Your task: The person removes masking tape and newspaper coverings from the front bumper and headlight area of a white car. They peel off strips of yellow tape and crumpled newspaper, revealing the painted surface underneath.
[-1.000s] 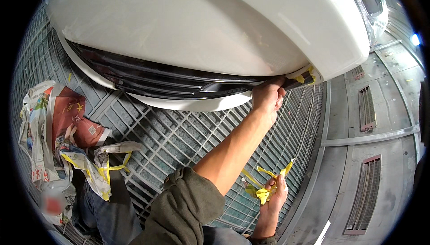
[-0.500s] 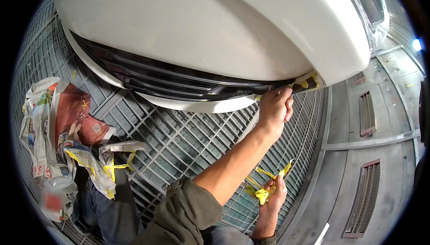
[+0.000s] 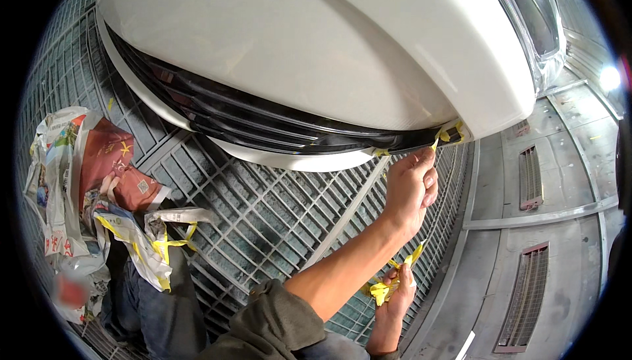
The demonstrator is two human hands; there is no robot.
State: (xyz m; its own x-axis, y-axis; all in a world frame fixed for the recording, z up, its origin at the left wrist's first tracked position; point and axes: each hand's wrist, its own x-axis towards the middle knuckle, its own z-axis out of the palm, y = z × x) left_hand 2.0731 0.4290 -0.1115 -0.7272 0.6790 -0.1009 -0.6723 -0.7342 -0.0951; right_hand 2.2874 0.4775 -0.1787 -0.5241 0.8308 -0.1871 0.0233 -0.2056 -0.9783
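Observation:
A white car bumper (image 3: 283,44) with a black lower grille (image 3: 263,123) fills the upper part of the view. Scraps of yellow masking tape (image 3: 444,136) cling to the grille's right end. My left hand (image 3: 411,185) is closed just below that end, pinching a short strip of yellow tape that runs up to the bumper. Lower down, my right hand (image 3: 397,291) is closed around a crumpled bunch of yellow masking tape (image 3: 380,293), with loose ends sticking out above the fingers.
Crumpled masking paper (image 3: 56,189), with yellow tape along some edges, lies at the left beside my leg (image 3: 161,307). Metal floor grating (image 3: 263,195) runs under the bumper. A grey wall with vents (image 3: 523,297) stands on the right. The car's headlight (image 3: 533,17) is at upper right.
My left hand has drawn down a little from the grille's end, and a strip of tape now shows between its fingertips and the bumper. The right hand still holds its bunch.

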